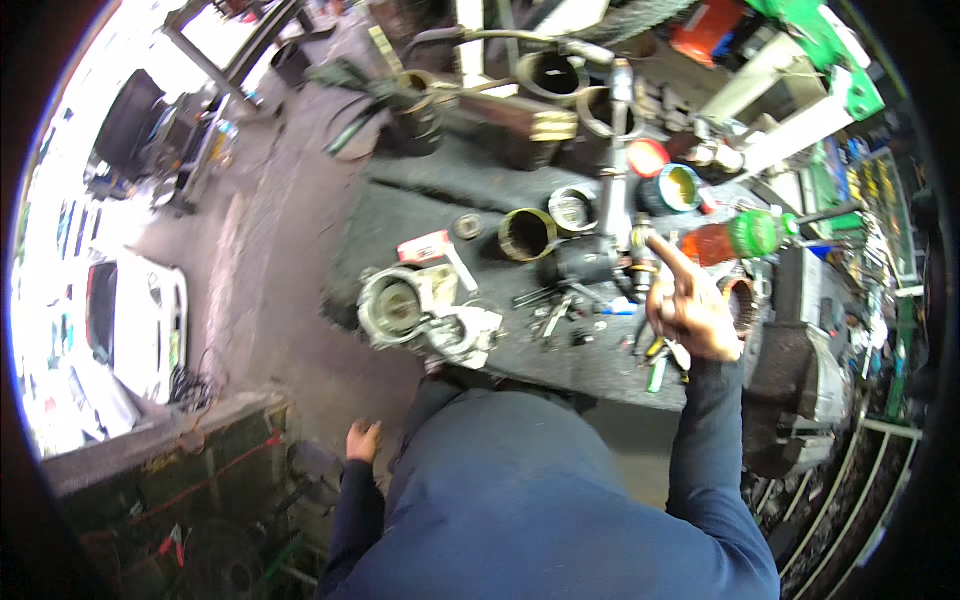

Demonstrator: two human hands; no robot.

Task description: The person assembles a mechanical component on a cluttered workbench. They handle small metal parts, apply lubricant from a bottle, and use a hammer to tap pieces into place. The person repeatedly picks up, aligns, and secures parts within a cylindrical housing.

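My right hand (695, 312) is over the right part of the dark workbench (420, 215). Its index finger stretches toward a small metal fitting (640, 237), while the other fingers bend; whether the fingertip touches it I cannot tell. Nothing shows in that hand. Just beyond it lies a bottle of red liquid with a green cap (755, 235). A dark cylindrical motor part (580, 265) lies left of the hand. At my side, off the bench, hangs my left hand (363, 440), fingers curled and thumb out, with nothing visible in it.
A cast metal housing (395, 305) sits at the bench's near left, beside a red and white box (425, 247). Hollow metal cylinders (527, 235) stand mid-bench. Small tools (555, 315) lie near the front edge. A large grey casing (790, 395) stands at right.
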